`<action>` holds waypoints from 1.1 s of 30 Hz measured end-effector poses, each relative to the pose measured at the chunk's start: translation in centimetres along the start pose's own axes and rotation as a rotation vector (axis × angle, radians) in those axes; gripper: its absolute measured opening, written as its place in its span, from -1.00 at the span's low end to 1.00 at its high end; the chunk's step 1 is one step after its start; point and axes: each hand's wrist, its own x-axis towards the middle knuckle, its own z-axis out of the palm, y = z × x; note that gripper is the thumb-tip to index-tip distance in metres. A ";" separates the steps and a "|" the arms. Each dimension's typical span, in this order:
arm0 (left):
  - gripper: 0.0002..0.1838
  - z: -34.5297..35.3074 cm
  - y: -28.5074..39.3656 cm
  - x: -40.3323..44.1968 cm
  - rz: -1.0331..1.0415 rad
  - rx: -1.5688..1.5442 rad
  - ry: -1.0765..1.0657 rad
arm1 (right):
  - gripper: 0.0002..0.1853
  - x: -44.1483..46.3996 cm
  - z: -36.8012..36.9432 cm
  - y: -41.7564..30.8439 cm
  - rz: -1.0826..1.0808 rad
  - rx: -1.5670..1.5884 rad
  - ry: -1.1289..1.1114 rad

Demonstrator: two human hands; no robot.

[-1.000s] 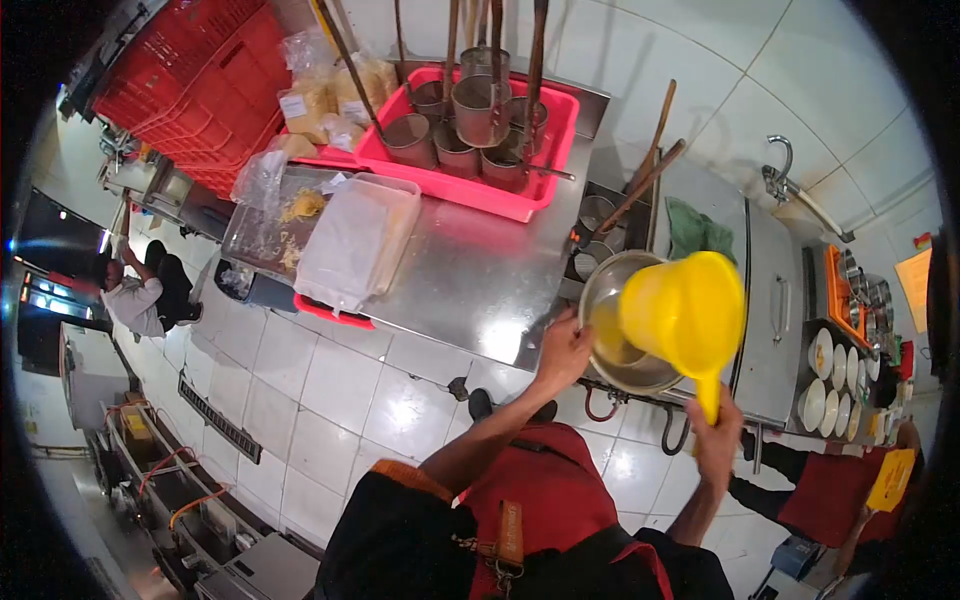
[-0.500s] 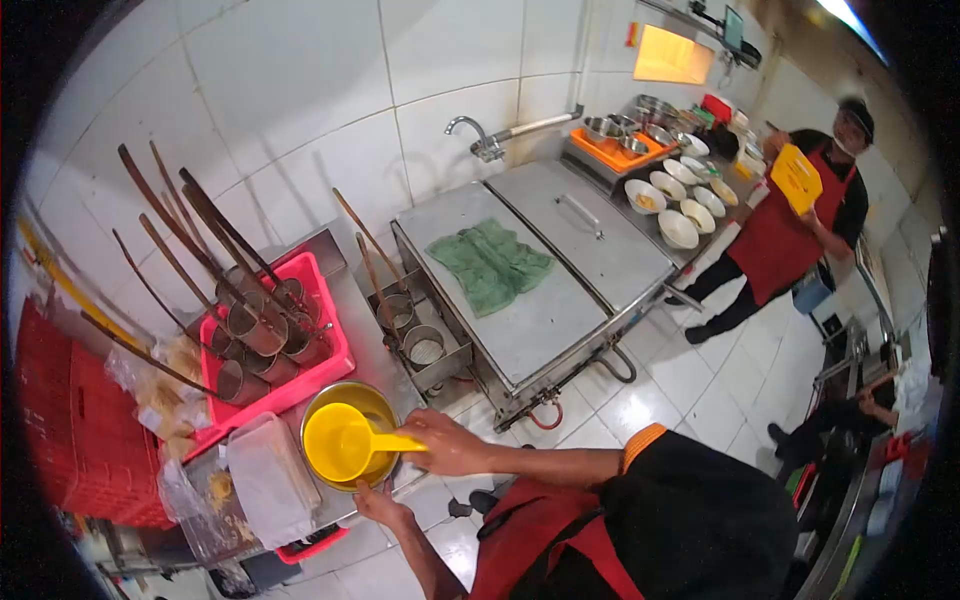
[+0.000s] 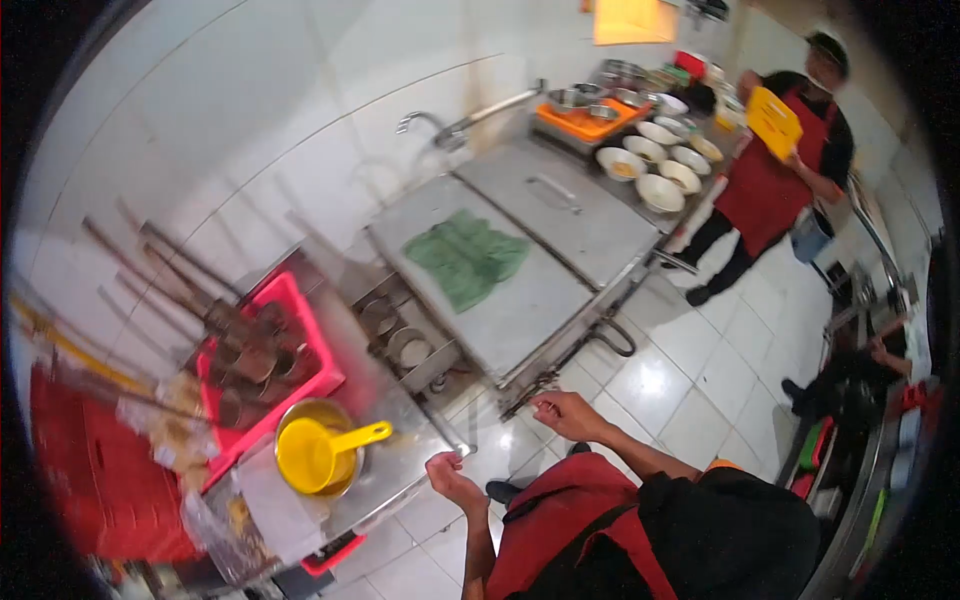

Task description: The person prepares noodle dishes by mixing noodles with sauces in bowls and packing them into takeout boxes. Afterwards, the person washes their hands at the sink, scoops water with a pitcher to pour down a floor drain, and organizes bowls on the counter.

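A yellow dipper [image 3: 310, 458] rests inside a round metal bowl [image 3: 350, 478] on the steel counter [image 3: 385, 395], its handle pointing right. My left hand [image 3: 455, 482] is just off the counter's front corner, touching nothing I can see, its fingers curled and blurred. To its right, my right hand [image 3: 567, 414] hangs in front of the steel unit with fingers bent inward; no object shows in it. A green cloth [image 3: 466, 258] lies on the flat lid [image 3: 540, 320] of that unit.
A pink tray [image 3: 325, 375] holds long-handled metal strainers beside red crates [image 3: 100, 470]. White bowls [image 3: 660, 193] and an orange tray [image 3: 590, 120] stand beyond the lids. A co-worker [image 3: 780, 170] holds a yellow board at the right. A tap [image 3: 430, 125] projects from the wall.
The dipper and bowl, earlier in my hands, are set down on the counter. Both my hands have let go and moved right, away from them. The view has swung toward the co-worker.
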 end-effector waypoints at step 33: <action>-0.84 65.9 -12.4 -32.9 0.827 -0.090 -1.519 | -0.69 -21.9 -59.6 21.4 0.218 0.950 0.981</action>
